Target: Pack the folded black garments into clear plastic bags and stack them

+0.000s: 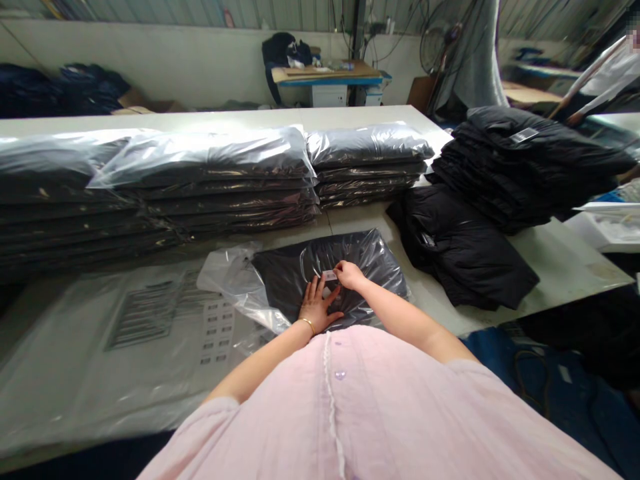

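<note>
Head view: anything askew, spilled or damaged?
No spill or damage visible. Mildly untidy: the slack end of the clear plastic bag juts out wrinkled, not flat, left of the folded black garment.

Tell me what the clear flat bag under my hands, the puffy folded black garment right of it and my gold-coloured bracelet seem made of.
Clear bag: thin glossy plastic film, by its highlights and crinkled, see-through left end. Puffy garment: probably matt woven fabric, given its soft creases; fibre unclear. Bracelet: likely polished metal, since it glints.
</note>
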Available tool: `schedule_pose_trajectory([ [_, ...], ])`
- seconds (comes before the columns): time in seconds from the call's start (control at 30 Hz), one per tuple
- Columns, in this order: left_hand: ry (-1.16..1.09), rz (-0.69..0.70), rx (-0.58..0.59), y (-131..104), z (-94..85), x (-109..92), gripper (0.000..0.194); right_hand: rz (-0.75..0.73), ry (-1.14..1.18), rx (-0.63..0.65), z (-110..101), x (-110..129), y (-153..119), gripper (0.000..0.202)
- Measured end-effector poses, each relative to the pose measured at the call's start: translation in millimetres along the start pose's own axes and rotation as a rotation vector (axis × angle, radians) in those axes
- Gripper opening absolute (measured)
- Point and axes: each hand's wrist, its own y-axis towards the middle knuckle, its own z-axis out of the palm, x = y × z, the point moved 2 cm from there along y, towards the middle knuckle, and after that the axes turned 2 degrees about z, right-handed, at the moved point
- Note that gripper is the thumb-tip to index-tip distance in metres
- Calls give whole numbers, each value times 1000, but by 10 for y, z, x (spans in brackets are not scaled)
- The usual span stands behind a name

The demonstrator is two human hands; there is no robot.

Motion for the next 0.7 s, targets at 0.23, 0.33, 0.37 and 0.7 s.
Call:
schedule_pose_trajectory([
  [0.23, 4, 3, 25, 18, 18, 15, 81, 41, 28, -49, 0, -12, -44, 24],
  [0.33, 2, 0, 37, 26, 20, 12, 81, 41, 49, -66, 11, -26, -77, 30],
  [0.37, 2, -3, 41, 28, 21, 11, 81, 32, 61, -72, 18, -30, -94, 31],
  [0.7, 0, -17, 25, 18, 80, 33, 86, -515, -295, -77, 36, -2, -552, 46],
])
